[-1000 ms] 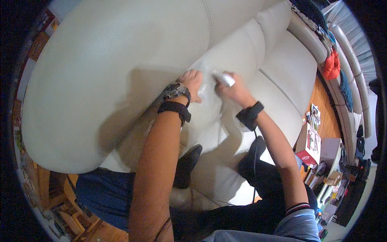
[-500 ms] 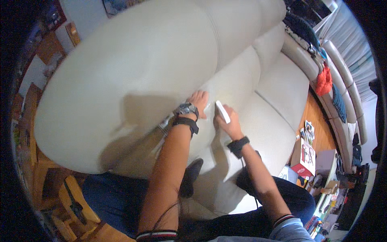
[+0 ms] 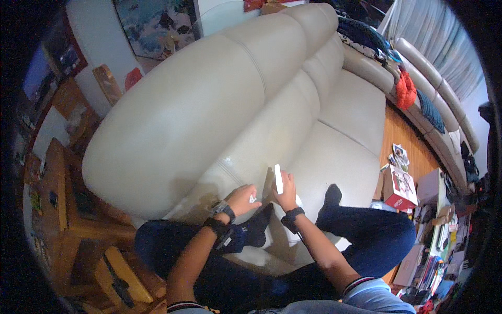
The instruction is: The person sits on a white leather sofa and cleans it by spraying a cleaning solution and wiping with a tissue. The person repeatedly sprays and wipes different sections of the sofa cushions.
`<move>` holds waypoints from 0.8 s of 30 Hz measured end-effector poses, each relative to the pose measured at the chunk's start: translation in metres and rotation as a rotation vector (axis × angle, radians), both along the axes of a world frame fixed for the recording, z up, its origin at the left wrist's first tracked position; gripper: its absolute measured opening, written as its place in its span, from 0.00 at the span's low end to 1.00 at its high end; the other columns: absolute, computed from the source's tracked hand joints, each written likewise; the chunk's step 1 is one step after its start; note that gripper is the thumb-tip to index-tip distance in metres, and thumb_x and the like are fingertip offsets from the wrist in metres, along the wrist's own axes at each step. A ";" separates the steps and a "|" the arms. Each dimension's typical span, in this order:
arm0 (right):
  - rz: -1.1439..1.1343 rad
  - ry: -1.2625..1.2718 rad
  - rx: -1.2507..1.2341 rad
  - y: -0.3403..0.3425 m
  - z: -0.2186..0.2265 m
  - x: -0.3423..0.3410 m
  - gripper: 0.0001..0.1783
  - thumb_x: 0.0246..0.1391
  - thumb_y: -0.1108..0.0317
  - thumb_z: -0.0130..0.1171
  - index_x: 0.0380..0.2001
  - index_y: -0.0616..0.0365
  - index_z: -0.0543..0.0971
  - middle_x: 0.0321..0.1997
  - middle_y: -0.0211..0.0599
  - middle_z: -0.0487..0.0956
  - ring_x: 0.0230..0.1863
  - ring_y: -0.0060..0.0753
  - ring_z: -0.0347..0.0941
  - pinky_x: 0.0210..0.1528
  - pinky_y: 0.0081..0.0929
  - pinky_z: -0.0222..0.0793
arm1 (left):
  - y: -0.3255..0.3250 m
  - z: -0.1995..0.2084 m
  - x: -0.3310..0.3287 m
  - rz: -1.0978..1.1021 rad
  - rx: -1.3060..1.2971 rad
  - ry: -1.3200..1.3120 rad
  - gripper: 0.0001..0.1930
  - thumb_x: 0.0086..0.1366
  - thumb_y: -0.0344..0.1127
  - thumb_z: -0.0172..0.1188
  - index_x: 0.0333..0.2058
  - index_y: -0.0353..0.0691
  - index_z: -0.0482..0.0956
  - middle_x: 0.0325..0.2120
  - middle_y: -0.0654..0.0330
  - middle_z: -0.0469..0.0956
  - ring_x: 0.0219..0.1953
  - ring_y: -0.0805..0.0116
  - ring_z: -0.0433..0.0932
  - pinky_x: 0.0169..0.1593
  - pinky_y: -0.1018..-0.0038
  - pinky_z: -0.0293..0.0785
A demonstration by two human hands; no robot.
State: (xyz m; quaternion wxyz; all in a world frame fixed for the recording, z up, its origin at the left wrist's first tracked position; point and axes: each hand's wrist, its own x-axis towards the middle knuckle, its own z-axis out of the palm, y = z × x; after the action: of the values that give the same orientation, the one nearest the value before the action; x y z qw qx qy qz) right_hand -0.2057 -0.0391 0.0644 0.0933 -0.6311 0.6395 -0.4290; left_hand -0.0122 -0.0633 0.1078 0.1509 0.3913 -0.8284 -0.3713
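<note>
My right hand (image 3: 286,196) is closed round a slim white bar-shaped object (image 3: 278,179) that stands up from the fingers; its exact kind does not show. Beside it, my left hand (image 3: 242,200) has its fingers curled in, with a small white piece (image 3: 252,199) at the fingertips. Both hands are over the seat of a cream leather sofa (image 3: 334,152), just in front of its padded backrest (image 3: 183,110). A shiny spot (image 3: 228,159) shows on the backrest cushion above my left hand.
My dark-socked feet (image 3: 329,198) rest on the sofa. To the left are a wooden table (image 3: 78,209) and a wooden chair (image 3: 125,277). On the right lie a red-and-white box (image 3: 400,188) and piled books. Another sofa (image 3: 444,141) bears an orange cloth (image 3: 406,90).
The view has drawn back. My left hand, earlier spread flat on the sofa, has come off it toward me and curled. My right hand has come nearer with the white bar-shaped object.
</note>
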 end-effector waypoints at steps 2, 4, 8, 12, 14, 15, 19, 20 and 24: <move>-0.071 -0.032 0.050 0.010 0.003 0.011 0.24 0.36 0.77 0.57 0.42 0.60 0.69 0.31 0.49 0.69 0.37 0.52 0.64 0.39 0.42 0.64 | 0.015 0.002 0.024 0.060 0.009 0.123 0.19 0.49 0.40 0.67 0.28 0.39 0.65 0.24 0.59 0.67 0.27 0.66 0.68 0.33 0.72 0.66; -0.099 -0.055 0.053 0.020 0.006 0.015 0.24 0.35 0.77 0.57 0.42 0.60 0.68 0.31 0.49 0.68 0.36 0.52 0.64 0.39 0.42 0.64 | 0.028 -0.002 0.040 0.248 0.104 0.205 0.19 0.48 0.40 0.68 0.28 0.39 0.65 0.24 0.57 0.69 0.26 0.63 0.69 0.32 0.70 0.67; 0.105 -0.050 0.009 0.033 0.012 0.014 0.21 0.34 0.74 0.58 0.37 0.60 0.71 0.29 0.47 0.69 0.34 0.52 0.65 0.37 0.41 0.64 | 0.034 -0.009 0.046 0.370 0.129 0.188 0.21 0.45 0.41 0.69 0.31 0.39 0.68 0.27 0.55 0.72 0.28 0.61 0.72 0.33 0.69 0.69; 0.415 -0.364 0.265 0.052 0.007 0.015 0.17 0.36 0.73 0.57 0.36 0.61 0.75 0.31 0.44 0.74 0.34 0.41 0.70 0.37 0.34 0.66 | 0.025 -0.002 0.030 0.349 0.031 0.216 0.23 0.44 0.42 0.70 0.34 0.38 0.68 0.29 0.55 0.73 0.31 0.62 0.74 0.34 0.69 0.71; 0.487 -0.485 0.517 0.060 0.003 0.017 0.20 0.38 0.73 0.56 0.40 0.59 0.76 0.32 0.39 0.75 0.37 0.31 0.72 0.39 0.26 0.67 | 0.023 0.005 0.027 0.340 0.041 0.241 0.24 0.46 0.37 0.70 0.38 0.39 0.66 0.29 0.63 0.69 0.31 0.74 0.69 0.35 0.76 0.69; 0.510 -0.560 0.498 0.063 0.001 0.018 0.19 0.39 0.72 0.57 0.40 0.59 0.77 0.34 0.39 0.76 0.38 0.31 0.73 0.41 0.26 0.67 | 0.024 0.009 0.027 0.329 0.041 0.273 0.24 0.46 0.37 0.70 0.39 0.40 0.66 0.29 0.64 0.69 0.32 0.74 0.69 0.35 0.76 0.69; 0.633 -0.503 0.522 0.063 0.004 0.017 0.23 0.41 0.68 0.60 0.45 0.58 0.74 0.38 0.40 0.77 0.41 0.36 0.73 0.46 0.30 0.66 | 0.026 0.016 0.027 0.347 0.078 0.299 0.24 0.46 0.36 0.70 0.39 0.40 0.66 0.28 0.64 0.69 0.31 0.74 0.69 0.35 0.76 0.69; 0.648 -0.442 0.535 0.063 0.007 0.015 0.25 0.41 0.67 0.61 0.47 0.58 0.73 0.39 0.40 0.76 0.42 0.38 0.72 0.46 0.31 0.66 | 0.026 0.016 0.027 0.360 0.074 0.291 0.23 0.47 0.36 0.69 0.39 0.40 0.67 0.28 0.63 0.69 0.31 0.74 0.69 0.35 0.76 0.69; 0.908 0.033 0.867 0.061 0.019 0.007 0.38 0.36 0.62 0.66 0.55 0.48 0.65 0.43 0.47 0.75 0.45 0.44 0.70 0.44 0.37 0.66 | 0.023 0.009 0.025 0.429 -0.008 0.210 0.20 0.50 0.43 0.66 0.36 0.39 0.70 0.28 0.55 0.74 0.31 0.59 0.75 0.32 0.67 0.71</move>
State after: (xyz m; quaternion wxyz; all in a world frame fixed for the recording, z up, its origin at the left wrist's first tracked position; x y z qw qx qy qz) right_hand -0.1982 0.0219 0.0833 0.5038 -0.7510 0.4250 -0.0386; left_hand 0.0128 -0.0406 0.1169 0.3135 0.5171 -0.7074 -0.3659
